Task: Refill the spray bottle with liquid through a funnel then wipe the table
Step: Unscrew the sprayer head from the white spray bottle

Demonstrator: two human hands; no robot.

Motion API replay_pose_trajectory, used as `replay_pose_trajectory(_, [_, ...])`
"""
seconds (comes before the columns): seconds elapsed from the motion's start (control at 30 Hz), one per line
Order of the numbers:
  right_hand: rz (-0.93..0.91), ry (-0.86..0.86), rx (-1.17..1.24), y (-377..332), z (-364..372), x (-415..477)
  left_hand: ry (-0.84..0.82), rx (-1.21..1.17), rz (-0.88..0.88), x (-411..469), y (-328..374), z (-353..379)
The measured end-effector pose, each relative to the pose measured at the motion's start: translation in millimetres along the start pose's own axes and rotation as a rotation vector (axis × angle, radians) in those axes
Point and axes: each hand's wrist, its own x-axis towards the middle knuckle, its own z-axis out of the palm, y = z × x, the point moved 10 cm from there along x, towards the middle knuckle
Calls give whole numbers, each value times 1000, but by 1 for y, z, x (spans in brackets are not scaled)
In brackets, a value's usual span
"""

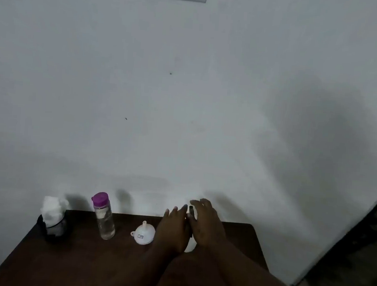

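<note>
Both hands, left hand (173, 228) and right hand (208, 225), wrapped around the spray bottle (191, 213); funnel (143, 235) idle beside it; filling and wiping still ahead, I'd say.

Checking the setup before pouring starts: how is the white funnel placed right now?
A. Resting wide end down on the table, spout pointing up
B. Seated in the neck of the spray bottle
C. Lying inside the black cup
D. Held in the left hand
A: the white funnel sits wide end down on the brown table with its spout up, between the purple-capped bottle and the left hand, which does not hold it.
</note>
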Motion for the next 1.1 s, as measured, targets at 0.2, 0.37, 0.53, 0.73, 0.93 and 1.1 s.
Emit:
replay_pose_trajectory(0.2, [44,5,43,19,28,12,-42,-167,-16,1,-6,19])
replay_pose_trajectory(0.37, [40,87,-8,23,27,12,-116,-316,-83,-1,-27,43])
replay_pose_trajectory(0.53, [48,105,35,23,24,5,-144,-342,-153,-8,-49,59])
replay_pose_trajectory(0.73, [-26,93,59,14,25,-19,-83,-462,-232,-19,-62,60])
replay_pose_trajectory(0.93, [-54,65,72,7,34,-43,-19,-519,-273,-39,-77,62])
replay_pose_trajectory(1.1, [-76,37,131,1,38,-61,-3,-792,-301,-70,-85,67])
